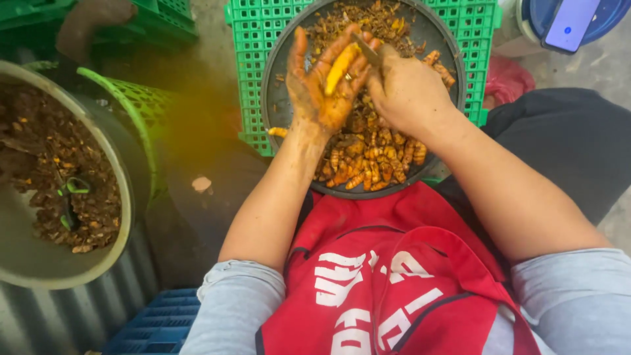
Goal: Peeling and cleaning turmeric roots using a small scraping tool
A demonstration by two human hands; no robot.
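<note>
Red apron (394, 276) lay nearest; beyond it, the left hand (322, 85) cradled a yellow root (342, 66), right hand (407, 92) closed on a knife (367, 49) against it, mid-peel above the pan (282, 98); next, likely another careful scrape.

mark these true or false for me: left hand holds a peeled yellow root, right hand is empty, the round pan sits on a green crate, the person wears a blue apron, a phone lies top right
1. The left hand holds a peeled yellow root. True.
2. The right hand is empty. False: it grips a small blade against the root.
3. The round pan sits on a green crate. True.
4. The person wears a blue apron. False: the apron is red.
5. A phone lies at top right. True, resting on a blue lid.
</note>
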